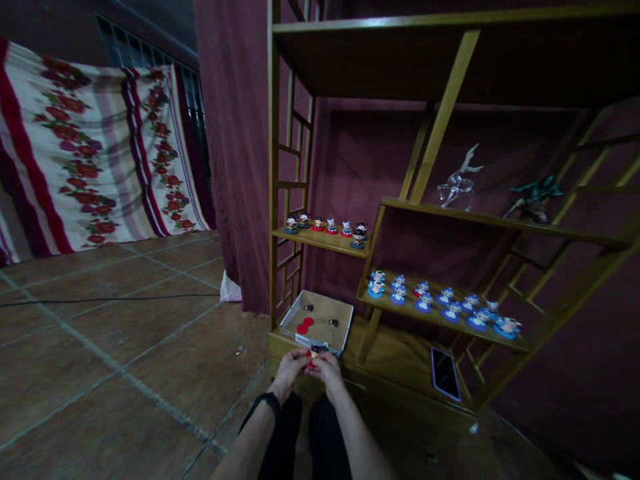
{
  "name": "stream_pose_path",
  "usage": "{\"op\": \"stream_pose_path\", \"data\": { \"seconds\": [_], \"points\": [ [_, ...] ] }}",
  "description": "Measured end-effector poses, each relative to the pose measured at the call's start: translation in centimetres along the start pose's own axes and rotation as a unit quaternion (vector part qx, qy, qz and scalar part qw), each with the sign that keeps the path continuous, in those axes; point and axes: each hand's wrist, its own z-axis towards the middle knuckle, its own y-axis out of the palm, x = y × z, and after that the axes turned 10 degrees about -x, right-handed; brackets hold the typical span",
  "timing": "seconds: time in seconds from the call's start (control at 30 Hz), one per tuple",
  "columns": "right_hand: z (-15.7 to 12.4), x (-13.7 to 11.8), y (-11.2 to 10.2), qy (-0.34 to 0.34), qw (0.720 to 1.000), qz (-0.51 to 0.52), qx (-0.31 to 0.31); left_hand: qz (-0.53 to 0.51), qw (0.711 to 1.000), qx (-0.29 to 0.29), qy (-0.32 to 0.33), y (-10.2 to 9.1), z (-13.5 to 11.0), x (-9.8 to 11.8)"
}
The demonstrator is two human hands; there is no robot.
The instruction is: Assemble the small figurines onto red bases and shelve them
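Note:
A small figurine (315,351) with dark hair and red parts is pinched between my two hands, just in front of a shallow box. My left hand (290,369) grips it from the left, and my right hand (327,369) from the right. My fingers cover much of its lower part, where some red shows. Inside the cardboard box (344,308) lie red round discs (305,325) and two small dark pieces, one of them a dark piece (333,323) at the right.
Several figurines (331,226) stand on the upper left shelf; more in blue and white (423,303) line the lower right shelf. A clear deer ornament (457,183) sits higher up. A phone (445,373) lies on the bottom board. A black cable (110,298) crosses the tiled floor.

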Motion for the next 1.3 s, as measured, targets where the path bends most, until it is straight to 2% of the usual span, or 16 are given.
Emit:
{"op": "stream_pose_path", "data": {
  "seconds": [0.43,0.67,0.97,1.3],
  "points": [
    [0.31,0.09,-0.17,0.004,1.000,-0.010,0.002,0.006,1.000,0.000,-0.007,-0.23,0.35,-0.32],
    [0.39,0.29,-0.19,-0.003,1.000,0.001,0.007,0.020,0.999,-0.044,-0.016,-0.25,0.57,-0.24],
    [0.20,-0.20,-0.10,0.015,1.000,0.001,0.004,0.023,1.000,-0.019,-0.009,0.05,0.36,-0.04],
    [-0.17,-0.41,-0.25,-0.001,1.000,0.002,-0.026,0.016,1.000,-0.018,0.007,0.22,0.05,0.12]
  ]
}}
